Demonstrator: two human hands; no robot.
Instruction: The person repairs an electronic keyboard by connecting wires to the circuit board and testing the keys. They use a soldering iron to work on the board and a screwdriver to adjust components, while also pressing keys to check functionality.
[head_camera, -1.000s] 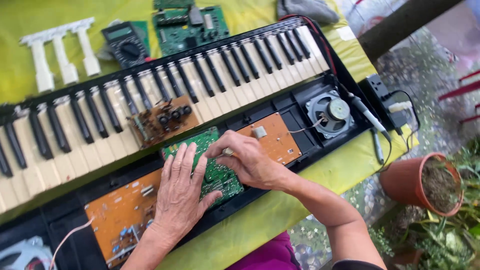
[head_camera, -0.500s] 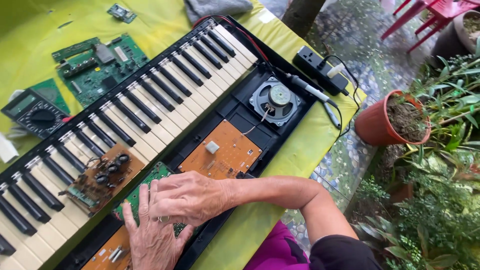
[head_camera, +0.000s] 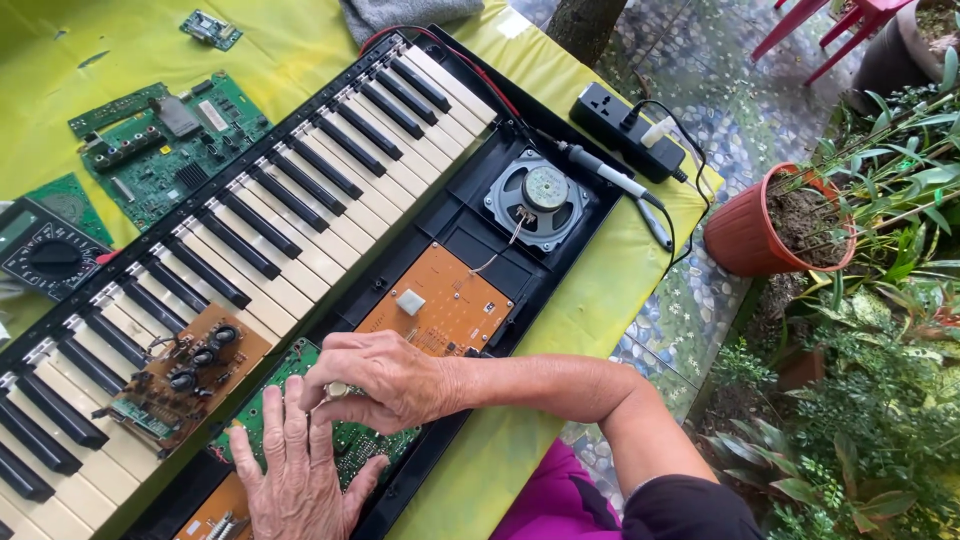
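Both hands on a green circuit board inside an opened keyboard

The left hand (head_camera: 300, 475) lies flat, fingers spread, pinning the green circuit board (head_camera: 345, 435) in the keyboard (head_camera: 330, 190) case; the right hand (head_camera: 385, 380) curls over its upper edge, apparently pinching something small. A yellow-green cloth covers the desk (head_camera: 600, 290), outdoors beside a potted plant (head_camera: 775, 225).

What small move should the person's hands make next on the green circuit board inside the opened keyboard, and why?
Probably lift the green circuit board slightly at its near edge. Both hands already lie on it: the left hand pressed flat, the right hand curled over it, seemingly pinching something small. The board sits loosely in the black keyboard case beside the orange board, so a gentle lift seems the likely next step.
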